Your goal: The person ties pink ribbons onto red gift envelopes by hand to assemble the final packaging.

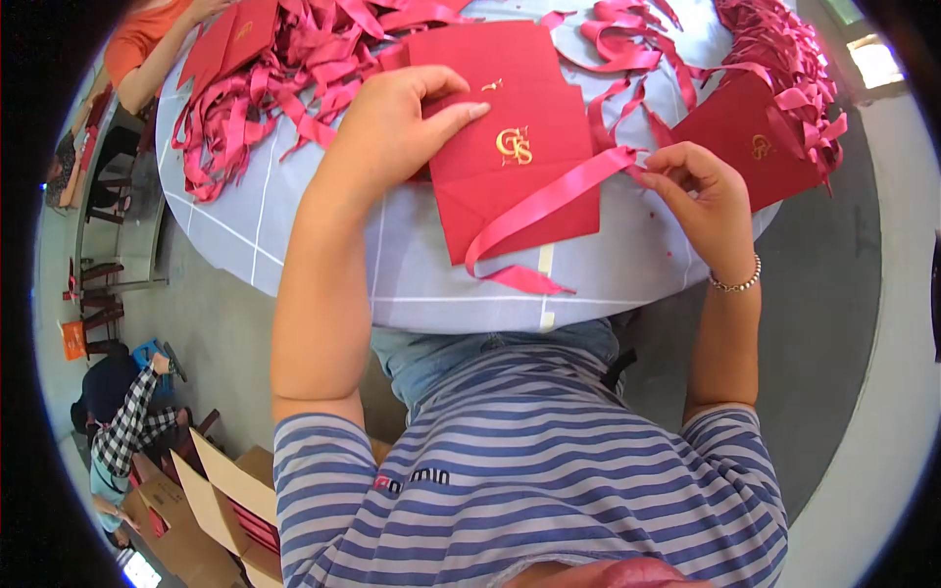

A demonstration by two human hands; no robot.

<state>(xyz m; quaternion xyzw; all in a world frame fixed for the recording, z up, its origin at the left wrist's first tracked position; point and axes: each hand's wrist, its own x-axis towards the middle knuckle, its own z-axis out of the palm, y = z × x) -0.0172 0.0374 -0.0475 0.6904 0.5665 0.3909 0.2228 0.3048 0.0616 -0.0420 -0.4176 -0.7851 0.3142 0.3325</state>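
Note:
A flat red paper bag (520, 186) with a gold monogram lies before me on the table. My left hand (412, 122) is at its upper left side, thumb on the front and index finger curled above it; the other fingertips are hidden. At the bag's right edge, my right hand (696, 191) pinches a pink ribbon (549, 209) between thumb and fingertips. The ribbon slants down across the front of the bag, its loose end lying on the tablecloth near the lower edge.
Pink ribbons (294, 88) are heaped at the back left beside more red bags (233, 41). Another ribboned stack of bags (755, 147) sits at the right. A person in orange (142, 44) is across the table. Open cardboard boxes (221, 480) stand on the floor at lower left.

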